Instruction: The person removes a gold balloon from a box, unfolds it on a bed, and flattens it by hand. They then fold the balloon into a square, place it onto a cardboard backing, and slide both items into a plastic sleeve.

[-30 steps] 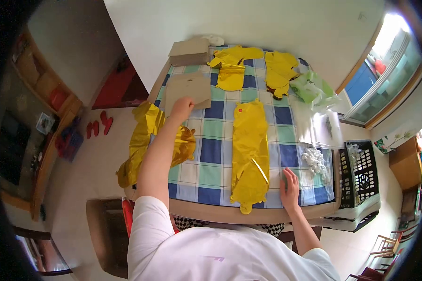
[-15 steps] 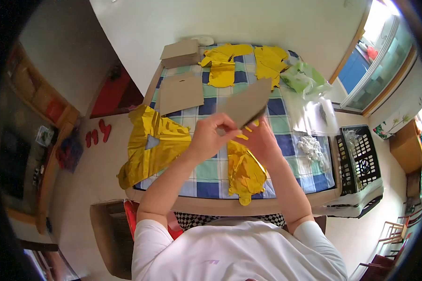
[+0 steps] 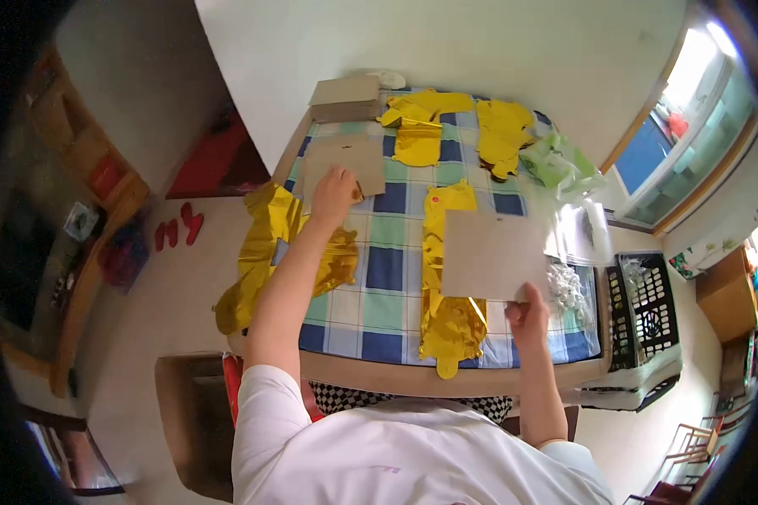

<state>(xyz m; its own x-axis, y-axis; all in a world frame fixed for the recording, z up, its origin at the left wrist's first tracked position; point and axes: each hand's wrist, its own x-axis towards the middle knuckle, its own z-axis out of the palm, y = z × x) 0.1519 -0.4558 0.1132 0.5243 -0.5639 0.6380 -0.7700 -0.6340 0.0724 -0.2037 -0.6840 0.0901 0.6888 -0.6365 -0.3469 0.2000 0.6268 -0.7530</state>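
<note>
Right hand point(image 3: 527, 316) holds one card point(image 3: 490, 254)
Left hand point(image 3: 335, 199) is at flat cards point(image 3: 358, 158) near checked cloth point(image 3: 386, 307)'s left edge (gold foil point(image 3: 257, 273) nearby)

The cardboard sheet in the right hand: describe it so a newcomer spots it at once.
On the checked cloth, near centre, lies a long yellow foil piece. Partly hiding it is a flat cardboard sheet. Unlike the other cardboard by the left hand, it is gripped at its lower right corner by the right hand.

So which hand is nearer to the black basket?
Right. The right hand, holding a cardboard sheet, is left of the black basket; the left hand is much farther left, at other cardboard.
</note>
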